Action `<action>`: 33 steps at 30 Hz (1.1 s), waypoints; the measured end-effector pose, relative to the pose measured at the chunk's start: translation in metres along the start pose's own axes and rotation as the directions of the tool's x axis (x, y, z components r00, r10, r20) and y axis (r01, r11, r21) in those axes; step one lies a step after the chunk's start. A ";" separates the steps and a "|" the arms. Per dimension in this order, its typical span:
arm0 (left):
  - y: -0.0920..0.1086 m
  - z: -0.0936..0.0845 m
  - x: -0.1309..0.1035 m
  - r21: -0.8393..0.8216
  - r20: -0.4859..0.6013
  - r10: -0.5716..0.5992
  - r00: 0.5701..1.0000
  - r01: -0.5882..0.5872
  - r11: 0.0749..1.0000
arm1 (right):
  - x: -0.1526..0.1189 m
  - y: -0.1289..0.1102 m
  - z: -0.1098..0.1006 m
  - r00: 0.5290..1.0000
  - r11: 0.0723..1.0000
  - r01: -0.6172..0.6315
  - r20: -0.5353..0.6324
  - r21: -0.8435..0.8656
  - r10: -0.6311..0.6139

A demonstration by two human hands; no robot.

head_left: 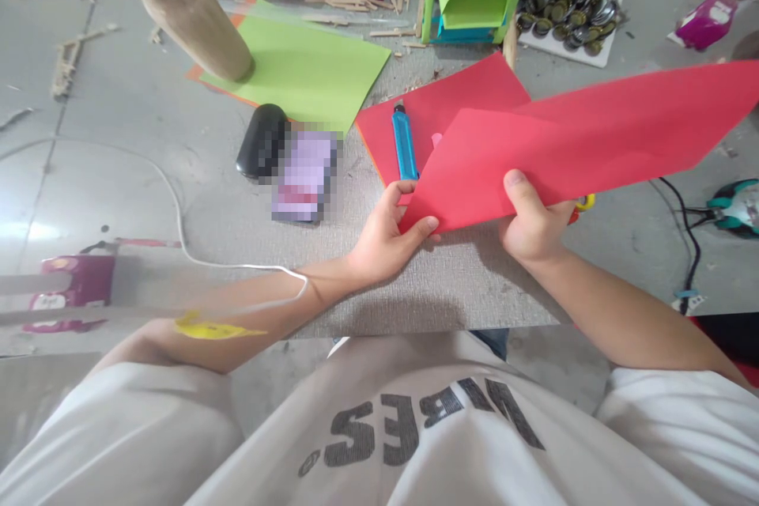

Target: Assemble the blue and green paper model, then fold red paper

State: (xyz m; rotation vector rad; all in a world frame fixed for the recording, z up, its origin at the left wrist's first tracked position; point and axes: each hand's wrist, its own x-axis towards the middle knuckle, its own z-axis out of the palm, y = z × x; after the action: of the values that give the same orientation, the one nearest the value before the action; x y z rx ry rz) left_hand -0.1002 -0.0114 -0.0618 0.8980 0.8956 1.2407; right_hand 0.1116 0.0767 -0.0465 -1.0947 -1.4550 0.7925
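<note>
A sheet of red paper [551, 142] is held up between both hands above the table. My left hand [394, 233] pinches its near left corner between thumb and fingers. Along the lower edge, my right hand [530, 217] grips the sheet with the thumb on top and the fingers mostly hidden beneath. Under it, more red paper [468, 87] lies flat, with an orange edge showing. On that lies a blue utility knife [403, 142], its lower end close to my left fingers. A small pink piece shows beside the knife, partly covered by the held sheet.
Left of my hands lie a phone [305, 174] and a black case [262, 142]. A brown bottle [190, 16] stands on green paper [314, 63]. Behind are a green-and-blue paper box [474, 0] and bottle caps [569, 0]; teal-handled pliers [735, 208] lie right.
</note>
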 end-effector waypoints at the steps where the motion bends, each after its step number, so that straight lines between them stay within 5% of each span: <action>1: 0.000 0.000 0.000 0.006 0.001 0.006 1.000 -0.006 1.000 | -0.002 -0.004 0.000 0.998 1.000 -0.004 0.060 0.005 0.003; 3: 0.002 0.001 0.000 0.032 0.013 0.034 0.999 -0.035 0.999 | -0.008 -0.014 -0.001 0.966 0.999 -0.046 0.253 0.006 0.043; 6: 0.006 0.002 0.000 0.086 0.034 0.088 0.996 -0.091 0.992 | -0.018 -0.027 -0.001 0.829 0.985 -0.171 0.536 -0.032 0.162; 8: 0.009 0.003 0.001 0.111 0.044 0.117 0.992 -0.122 0.986 | -0.024 -0.031 0.001 0.778 0.974 -0.218 0.591 -0.065 0.214; 14: 0.004 0.001 0.000 0.083 0.068 0.087 0.994 -0.093 0.992 | -0.021 -0.029 0.004 0.770 0.970 -0.242 0.607 -0.008 0.197; 24: 0.004 -0.001 0.000 0.137 0.021 0.079 0.997 -0.081 0.987 | 0.001 -0.002 -0.007 0.978 0.997 -0.073 0.198 0.032 0.065; 30: 0.002 -0.001 0.001 0.150 -0.032 0.096 0.995 -0.090 0.985 | 0.048 0.018 -0.023 0.998 0.951 -0.032 -0.044 0.308 0.048; 33: 0.005 -0.001 -0.001 0.102 -0.010 0.061 0.998 -0.060 0.993 | 0.064 0.016 -0.034 0.996 0.937 -0.048 -0.057 0.346 0.072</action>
State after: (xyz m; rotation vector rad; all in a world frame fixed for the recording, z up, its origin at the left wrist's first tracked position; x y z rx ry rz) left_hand -0.1032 -0.0117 -0.0576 1.0051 0.9549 1.2631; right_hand 0.1495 0.1384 -0.0319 -0.8907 -1.1742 1.0008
